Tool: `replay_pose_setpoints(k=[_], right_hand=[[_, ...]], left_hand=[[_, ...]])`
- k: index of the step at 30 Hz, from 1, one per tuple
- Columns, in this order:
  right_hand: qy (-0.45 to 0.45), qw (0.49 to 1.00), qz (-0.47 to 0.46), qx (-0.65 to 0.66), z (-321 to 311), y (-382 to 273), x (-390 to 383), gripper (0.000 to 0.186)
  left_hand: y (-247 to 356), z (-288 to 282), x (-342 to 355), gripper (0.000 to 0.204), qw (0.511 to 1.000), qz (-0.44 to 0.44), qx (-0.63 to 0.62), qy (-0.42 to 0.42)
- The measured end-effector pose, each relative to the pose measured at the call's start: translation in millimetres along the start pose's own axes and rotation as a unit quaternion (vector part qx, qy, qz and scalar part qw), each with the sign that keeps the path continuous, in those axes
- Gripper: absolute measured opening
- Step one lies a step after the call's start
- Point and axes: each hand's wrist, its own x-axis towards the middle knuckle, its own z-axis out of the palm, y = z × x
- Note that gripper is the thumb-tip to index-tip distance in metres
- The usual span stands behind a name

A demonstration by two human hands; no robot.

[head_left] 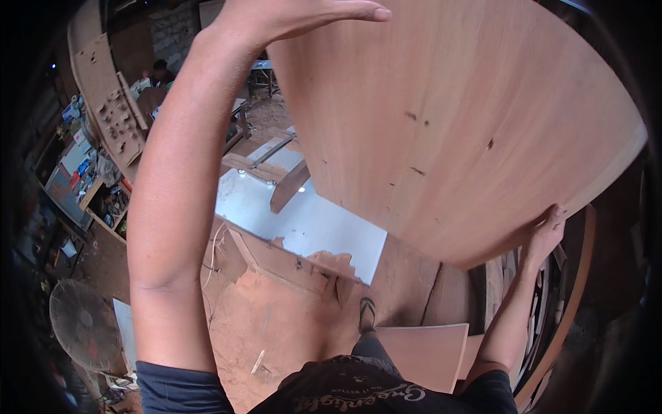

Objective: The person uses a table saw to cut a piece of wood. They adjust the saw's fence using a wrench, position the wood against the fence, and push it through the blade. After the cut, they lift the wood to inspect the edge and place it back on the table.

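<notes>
A large reddish-brown plywood panel (448,131), with a few small dark marks on its face, is raised and tilted in front of me. My left hand (293,19), partly cut off by the upper edge of the view, grips its upper left edge. The thumb of that hand lies across the panel's face, while the other fingers are hidden. Lower down, my right hand (547,238) is closed round the panel's lower right edge, fingertips showing on the near face.
Left of the panel stands a low bench with a chipped white top (331,224) and wooden pieces on it. Another brown panel (424,348) lies near my feet. A round fan (86,324) stands at far left, below cluttered shelves. Wood strips (579,303) lean at right.
</notes>
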Motion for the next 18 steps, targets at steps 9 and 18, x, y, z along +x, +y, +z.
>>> replay_pose_setpoints(k=[9,18], right_hand=[[-0.051,0.935,0.18,0.3,-74,-10,-178,0.054],[-0.214,0.675,0.622,0.334,-238,-104,-247,0.081]], left_hand=[[13,-159,-215,0.059,0.976,0.085,-0.148,-0.136],[124,-257,-400,0.031,0.967,-0.03,-0.107,-0.229]])
